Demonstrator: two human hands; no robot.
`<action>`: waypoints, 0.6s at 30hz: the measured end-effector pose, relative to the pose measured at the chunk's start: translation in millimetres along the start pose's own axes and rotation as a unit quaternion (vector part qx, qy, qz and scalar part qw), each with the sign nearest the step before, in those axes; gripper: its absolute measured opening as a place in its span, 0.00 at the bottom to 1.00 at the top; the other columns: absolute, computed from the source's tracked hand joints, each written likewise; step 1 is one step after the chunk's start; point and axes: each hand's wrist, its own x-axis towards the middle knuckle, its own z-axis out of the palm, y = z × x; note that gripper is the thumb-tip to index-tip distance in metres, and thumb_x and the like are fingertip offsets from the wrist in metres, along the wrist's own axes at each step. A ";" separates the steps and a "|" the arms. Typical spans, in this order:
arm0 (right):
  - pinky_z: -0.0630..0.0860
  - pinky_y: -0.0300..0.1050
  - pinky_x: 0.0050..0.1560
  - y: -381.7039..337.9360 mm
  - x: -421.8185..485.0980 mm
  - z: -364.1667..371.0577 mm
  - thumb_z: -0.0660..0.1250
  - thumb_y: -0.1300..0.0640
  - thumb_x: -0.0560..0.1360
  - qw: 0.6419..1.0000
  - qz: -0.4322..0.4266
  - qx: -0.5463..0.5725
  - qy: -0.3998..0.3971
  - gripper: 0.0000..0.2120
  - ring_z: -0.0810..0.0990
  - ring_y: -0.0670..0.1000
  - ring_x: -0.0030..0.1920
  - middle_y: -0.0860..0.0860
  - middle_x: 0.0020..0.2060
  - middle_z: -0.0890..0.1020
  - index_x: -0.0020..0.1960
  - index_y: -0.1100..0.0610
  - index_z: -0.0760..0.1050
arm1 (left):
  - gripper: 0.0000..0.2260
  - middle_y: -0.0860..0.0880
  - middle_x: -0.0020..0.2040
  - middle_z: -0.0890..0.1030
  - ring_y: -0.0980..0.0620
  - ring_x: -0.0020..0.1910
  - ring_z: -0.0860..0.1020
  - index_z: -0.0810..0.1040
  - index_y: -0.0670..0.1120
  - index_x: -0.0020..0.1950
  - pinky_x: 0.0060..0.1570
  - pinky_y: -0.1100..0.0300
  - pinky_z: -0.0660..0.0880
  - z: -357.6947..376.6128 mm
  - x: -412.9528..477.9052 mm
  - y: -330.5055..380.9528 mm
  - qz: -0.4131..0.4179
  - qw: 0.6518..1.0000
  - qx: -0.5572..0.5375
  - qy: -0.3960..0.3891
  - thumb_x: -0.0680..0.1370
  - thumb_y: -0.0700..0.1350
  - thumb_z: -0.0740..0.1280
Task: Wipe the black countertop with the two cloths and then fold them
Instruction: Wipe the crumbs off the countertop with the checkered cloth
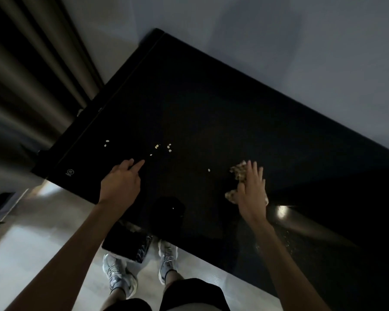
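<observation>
The big black tabletop (211, 104) is seen from above, and its long side runs slantwise from the top left down to the right. Small pale crumbs (157, 145) are scattered in its middle, probably the mess to be wiped. A spotted tan cloth (238, 170) is pressed flat near the front edge, bunched up, its long side pointing away from the body. It is held down by the right hand (252, 189), fingers spread apart on top, likely for pushing. Only one cloth can be made out. The left hand (121, 180) is kept empty, one finger pointed at the crumbs.
</observation>
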 end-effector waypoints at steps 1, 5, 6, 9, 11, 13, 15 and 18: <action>0.42 0.54 0.77 8.5 -3.0 13.9 0.53 0.58 0.79 0.998 0.020 -0.052 -0.006 0.30 0.39 0.51 0.77 0.53 0.78 0.48 0.78 0.54 0.46 | 0.20 0.42 0.69 0.71 0.41 0.63 0.73 0.68 0.48 0.71 0.56 0.50 0.74 -0.9 0.6 -2.5 0.010 1.000 0.014 -0.011 0.79 0.42 0.57; 0.41 0.55 0.76 -0.4 5.2 45.8 0.49 0.50 0.79 0.990 0.065 -0.117 0.040 0.30 0.40 0.55 0.77 0.54 0.78 0.46 0.79 0.56 0.45 | 0.20 0.48 0.70 0.70 0.45 0.65 0.71 0.65 0.52 0.72 0.58 0.50 0.74 -7.4 5.6 -13.5 0.022 0.999 -0.021 -0.036 0.79 0.44 0.54; 0.41 0.56 0.76 -10.2 11.7 50.5 0.46 0.48 0.79 0.989 0.062 -0.124 0.043 0.30 0.40 0.56 0.77 0.54 0.78 0.46 0.78 0.55 0.44 | 0.20 0.50 0.70 0.70 0.46 0.65 0.71 0.64 0.53 0.72 0.59 0.50 0.73 -10.0 4.9 -16.4 0.013 0.998 -0.048 -0.026 0.79 0.45 0.56; 0.39 0.57 0.76 -44.1 32.6 68.1 0.44 0.46 0.82 0.989 0.048 -0.133 0.048 0.28 0.39 0.57 0.77 0.54 0.78 0.44 0.78 0.52 0.41 | 0.20 0.50 0.72 0.67 0.48 0.68 0.67 0.66 0.52 0.72 0.61 0.50 0.71 -19.6 -4.2 -36.3 -0.020 0.995 -0.090 0.034 0.79 0.45 0.58; 0.37 0.57 0.75 -70.4 41.5 85.6 0.44 0.47 0.82 0.990 0.022 -0.134 0.041 0.27 0.38 0.58 0.77 0.54 0.78 0.43 0.78 0.50 0.39 | 0.20 0.47 0.72 0.66 0.44 0.69 0.67 0.68 0.49 0.71 0.61 0.47 0.71 -27.0 -9.4 -60.2 -0.039 0.989 -0.112 0.090 0.79 0.42 0.60; 0.37 0.56 0.74 -97.6 43.9 106.7 0.45 0.48 0.82 0.989 -0.017 -0.142 0.030 0.27 0.38 0.58 0.77 0.53 0.78 0.44 0.78 0.50 0.39 | 0.20 0.43 0.72 0.65 0.41 0.69 0.66 0.68 0.46 0.71 0.63 0.46 0.70 -32.8 -10.9 -88.2 -0.063 0.984 -0.123 0.111 0.79 0.40 0.60; 0.38 0.56 0.74 -123.1 46.3 125.0 0.46 0.50 0.82 0.986 -0.054 -0.154 0.023 0.27 0.39 0.58 0.77 0.52 0.78 0.45 0.78 0.51 0.41 | 0.20 0.42 0.73 0.64 0.40 0.70 0.65 0.67 0.44 0.72 0.63 0.45 0.69 -37.7 -10.3 -112.8 -0.080 0.984 -0.122 0.100 0.79 0.39 0.59; 0.39 0.54 0.75 -156.0 62.0 144.7 0.46 0.52 0.82 0.980 -0.113 -0.167 -0.001 0.27 0.40 0.56 0.77 0.51 0.78 0.45 0.78 0.52 0.40 | 0.21 0.41 0.74 0.63 0.39 0.71 0.64 0.65 0.43 0.72 0.64 0.45 0.68 -38.7 -8.0 -145.3 -0.078 0.989 -0.101 0.070 0.79 0.38 0.59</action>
